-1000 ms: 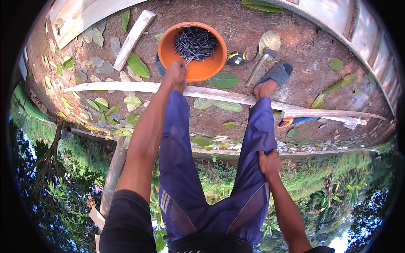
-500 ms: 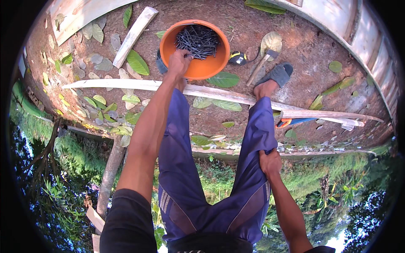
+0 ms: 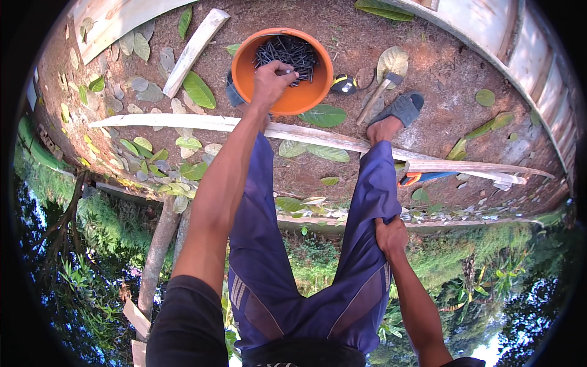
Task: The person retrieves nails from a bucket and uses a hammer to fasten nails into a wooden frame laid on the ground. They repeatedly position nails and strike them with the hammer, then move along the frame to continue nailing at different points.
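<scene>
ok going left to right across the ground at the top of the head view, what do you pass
short white plank → orange bowl of dark nails, left hand reaching into it → yellow and black tape measure → hammer → grey sandal on the foot

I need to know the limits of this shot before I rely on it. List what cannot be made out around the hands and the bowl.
- Head view: the left hand covers part of the nails; whether its fingers pinch any is hidden.
- The orange bowl hides the bowl's depth and most of the dark object behind it.
- The right hand presses the trouser leg; its palm is hidden.
- The hammer head is too small to detail.
</scene>
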Demonstrator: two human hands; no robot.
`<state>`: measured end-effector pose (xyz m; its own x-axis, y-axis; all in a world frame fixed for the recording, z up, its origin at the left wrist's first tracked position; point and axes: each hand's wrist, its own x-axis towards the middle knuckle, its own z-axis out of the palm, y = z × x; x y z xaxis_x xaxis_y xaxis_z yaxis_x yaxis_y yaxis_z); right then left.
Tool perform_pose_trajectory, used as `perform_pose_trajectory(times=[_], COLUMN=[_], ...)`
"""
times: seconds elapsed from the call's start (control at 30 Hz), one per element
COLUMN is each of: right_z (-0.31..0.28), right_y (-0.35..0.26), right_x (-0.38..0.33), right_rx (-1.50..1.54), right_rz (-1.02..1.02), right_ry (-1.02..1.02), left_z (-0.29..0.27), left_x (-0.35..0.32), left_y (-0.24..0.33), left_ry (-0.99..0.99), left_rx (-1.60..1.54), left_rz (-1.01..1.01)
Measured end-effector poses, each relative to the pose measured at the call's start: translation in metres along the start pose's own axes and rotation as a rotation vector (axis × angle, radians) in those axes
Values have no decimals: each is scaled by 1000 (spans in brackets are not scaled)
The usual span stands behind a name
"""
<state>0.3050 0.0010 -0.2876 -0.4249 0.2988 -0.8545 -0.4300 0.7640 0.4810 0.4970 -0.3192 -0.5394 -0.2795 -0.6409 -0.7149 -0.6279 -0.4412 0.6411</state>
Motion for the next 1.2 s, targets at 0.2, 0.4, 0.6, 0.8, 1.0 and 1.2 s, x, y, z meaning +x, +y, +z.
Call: perform_pose_trajectory(times=[0.2, 0.4, 0.6, 0.8, 1.0, 1.2], right_z=[-1, 0, 8, 2, 5, -1], right_y=[-1, -2, 5, 2, 4, -1], right_x=[0, -2, 2, -1, 2, -3], right_rx=[-3, -3, 5, 38, 11, 29], right_rz=[4, -1, -7, -12, 13, 35], right_ry=[-10, -16, 23, 17, 13, -4], left_z=[9, -6, -14, -9, 0, -4], left_x=[1, 20, 31, 55, 61, 40], left_y=[-20, -71, -71, -86, -98, -93], left_ry=[47, 342, 278, 281, 271, 209], left_rx=[-309, 10, 127, 57, 154, 98], left_rz=[-72, -272, -307, -345, -294, -218])
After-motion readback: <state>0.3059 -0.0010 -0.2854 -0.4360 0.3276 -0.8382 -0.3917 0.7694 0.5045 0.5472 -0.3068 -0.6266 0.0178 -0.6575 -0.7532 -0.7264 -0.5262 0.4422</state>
